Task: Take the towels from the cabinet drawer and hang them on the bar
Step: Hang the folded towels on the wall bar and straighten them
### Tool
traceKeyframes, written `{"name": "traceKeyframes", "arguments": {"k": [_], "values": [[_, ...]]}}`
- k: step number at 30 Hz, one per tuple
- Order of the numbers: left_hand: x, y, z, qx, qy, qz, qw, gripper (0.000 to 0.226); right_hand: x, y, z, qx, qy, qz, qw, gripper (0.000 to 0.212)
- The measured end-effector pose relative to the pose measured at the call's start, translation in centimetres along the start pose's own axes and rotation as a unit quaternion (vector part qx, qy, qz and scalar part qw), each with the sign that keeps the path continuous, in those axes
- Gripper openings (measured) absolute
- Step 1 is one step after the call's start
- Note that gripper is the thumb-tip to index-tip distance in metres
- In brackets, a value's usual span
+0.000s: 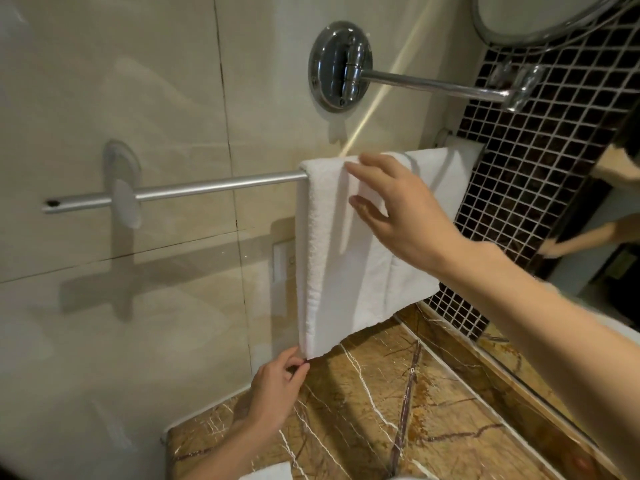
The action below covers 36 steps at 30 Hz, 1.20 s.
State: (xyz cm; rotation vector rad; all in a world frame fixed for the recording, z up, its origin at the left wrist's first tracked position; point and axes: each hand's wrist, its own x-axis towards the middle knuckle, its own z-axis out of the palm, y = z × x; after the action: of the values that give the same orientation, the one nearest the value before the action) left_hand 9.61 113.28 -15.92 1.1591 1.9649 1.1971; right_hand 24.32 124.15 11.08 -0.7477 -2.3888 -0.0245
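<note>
One view only: head-worn, wide-angle. I read it as looking forward and down, rolled so the bar [207, 186] slants up to the right across the tiled wall [104, 81]. Range is close: the towel [332, 254] fills the centre. The left hand [277, 386] enters from the bottom edge, the right hand [398, 216] from the right. The marble counter [398, 393] sits at lower right and a mirror [602, 237] at the far right edge.
</note>
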Motion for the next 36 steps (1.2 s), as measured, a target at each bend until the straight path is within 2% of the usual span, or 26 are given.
{"name": "traceKeyframes", "arguments": {"k": [3,9,13,16,21,26,29,36], "values": [[-1.3,0.4,-1.5,0.024,0.011,0.007,1.000,0.043,-2.9,-0.7,0.2,-0.001,-0.020,0.026,0.999,0.048],[-4.4,0.3,-4.7,0.056,0.032,0.034,0.997,0.033,-9.5,-2.9,3.0,0.007,-0.110,0.082,0.991,0.048],[-7.1,0.1,-7.2,0.112,0.010,0.090,0.990,0.024,-13.8,-5.9,5.4,0.031,-0.144,0.107,0.983,0.047],[-9.3,-0.9,-8.7,0.131,-0.036,0.104,0.985,0.022,-17.2,-8.4,7.4,0.031,-0.167,0.124,0.978,0.048],[-13.5,-3.7,-10.5,0.169,-0.034,0.152,0.973,0.027,-22.5,-12.9,9.3,0.031,-0.217,0.136,0.966,0.048],[-18.7,-6.2,-11.1,0.173,-0.078,0.142,0.971,0.035,-28.2,-16.7,9.3,0.039,-0.247,0.150,0.957,0.046],[-22.1,-6.2,-11.3,0.209,-0.090,0.165,0.960,0.036,-31.8,-18.8,9.3,0.030,-0.263,0.158,0.951,0.046],[-30.0,-5.5,-10.6,0.338,-0.195,0.151,0.908,0.046,-40.0,-22.4,7.9,0.017,-0.317,0.169,0.933,0.048]]}}
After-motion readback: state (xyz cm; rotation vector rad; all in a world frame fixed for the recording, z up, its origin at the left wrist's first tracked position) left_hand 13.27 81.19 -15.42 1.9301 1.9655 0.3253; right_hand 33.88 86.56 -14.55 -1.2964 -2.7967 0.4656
